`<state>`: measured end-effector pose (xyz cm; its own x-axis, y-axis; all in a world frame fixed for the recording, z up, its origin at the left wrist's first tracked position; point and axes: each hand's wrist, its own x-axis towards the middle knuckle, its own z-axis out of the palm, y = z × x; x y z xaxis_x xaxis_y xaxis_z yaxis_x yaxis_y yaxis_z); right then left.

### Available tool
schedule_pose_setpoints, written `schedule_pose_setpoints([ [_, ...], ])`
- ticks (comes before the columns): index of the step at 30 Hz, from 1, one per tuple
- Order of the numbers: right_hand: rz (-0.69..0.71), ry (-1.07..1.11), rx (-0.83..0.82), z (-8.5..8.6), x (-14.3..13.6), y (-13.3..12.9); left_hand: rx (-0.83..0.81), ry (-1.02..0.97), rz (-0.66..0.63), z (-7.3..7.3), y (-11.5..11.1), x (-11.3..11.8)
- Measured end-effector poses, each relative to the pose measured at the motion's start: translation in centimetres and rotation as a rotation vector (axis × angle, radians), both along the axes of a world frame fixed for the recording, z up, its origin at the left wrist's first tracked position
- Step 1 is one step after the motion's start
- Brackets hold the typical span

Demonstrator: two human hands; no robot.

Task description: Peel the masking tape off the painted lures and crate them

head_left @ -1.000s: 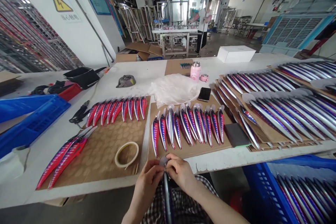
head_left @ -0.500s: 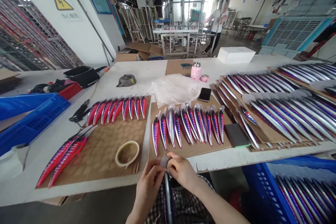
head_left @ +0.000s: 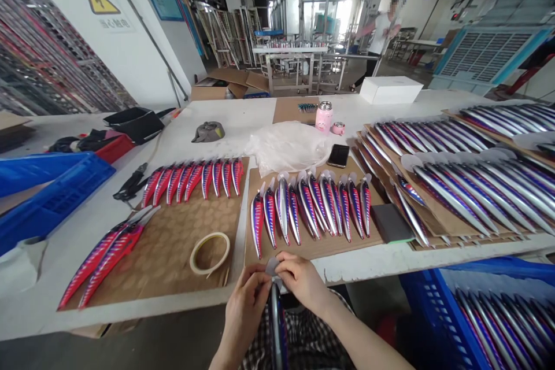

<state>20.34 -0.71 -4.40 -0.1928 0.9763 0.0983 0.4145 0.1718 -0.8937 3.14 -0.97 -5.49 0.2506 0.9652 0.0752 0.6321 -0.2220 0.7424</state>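
Note:
A fishing lure (head_left: 276,324) with a dark back and silvery side hangs upright over my lap, its clear round lip (head_left: 272,266) uppermost. My left hand (head_left: 248,295) is closed, thumb and fingers pinching the lip end from the left. From the right, my right hand (head_left: 301,278) pinches the same lip near its edge. Just beyond my hands, a row of purple, silver and red lures (head_left: 307,202) lies on a cardboard sheet (head_left: 312,248). Red-bellied lures (head_left: 191,181) lie on another cardboard sheet (head_left: 169,254) to the left.
A tape roll (head_left: 210,254) lies on the left cardboard. Beyond the rows are a plastic bag (head_left: 288,147), a phone (head_left: 338,156) and a pink bottle (head_left: 323,117). Many silvery lures (head_left: 459,193) fill the right side. A blue crate (head_left: 433,312) of lures stands lower right. A person (head_left: 379,34) stands behind.
My right hand has shifted slightly on the lip, and the lure has turned a little, showing more purple. The person in the background has moved to the right.

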Motion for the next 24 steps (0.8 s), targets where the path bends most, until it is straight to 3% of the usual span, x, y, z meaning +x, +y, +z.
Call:
schedule_pose_setpoints([
  [7,0.000,-0.089,-0.001,0.1,-0.5,-0.2,-0.030,0.011,0.019,0.4,-0.1,0.1],
  [18,-0.159,-0.253,0.063,-0.7,-2.3,-1.0,0.006,-0.039,-0.012,0.4,-0.1,-0.3],
  [21,-0.184,-0.215,0.089,-1.1,-2.4,-2.5,0.020,-0.086,-0.020,0.5,-0.2,-0.4],
  [24,-0.132,-0.170,0.096,-2.7,-2.7,-5.5,0.011,-0.120,-0.015,0.5,-0.2,-0.3],
])
